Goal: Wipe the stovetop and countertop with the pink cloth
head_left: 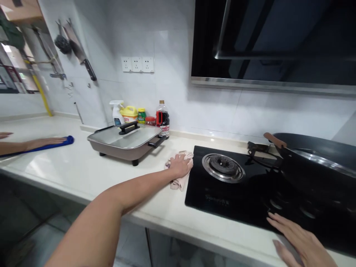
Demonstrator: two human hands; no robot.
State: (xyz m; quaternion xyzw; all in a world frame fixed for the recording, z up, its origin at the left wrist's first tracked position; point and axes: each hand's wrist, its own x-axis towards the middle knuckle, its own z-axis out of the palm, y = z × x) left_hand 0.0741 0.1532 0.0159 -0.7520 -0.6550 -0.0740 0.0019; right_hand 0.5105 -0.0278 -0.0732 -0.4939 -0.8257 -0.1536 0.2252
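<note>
My left hand [180,165] presses a pale pink cloth [180,182] flat against the white countertop [155,198], right beside the left edge of the black gas stove [236,202]. Its fingers lie stretched over the cloth, with the palm on top. My right hand [299,237] is at the front edge of the stove, fingers extended and thumb apart, holding nothing. Close to the left hand sits a brown electric pan [122,148] with a glass lid. A round burner [223,167] shows on the stove, its knobs partly under the wok's shadow.
At right a large wok [314,163] with a wooden handle stands on the stove. Bottles, including soy sauce [163,118] and a spray bottle [117,113], line the wall. Another person's hand [46,142] rests on a blue cloth [69,140] at left. The range hood [267,83] hangs above.
</note>
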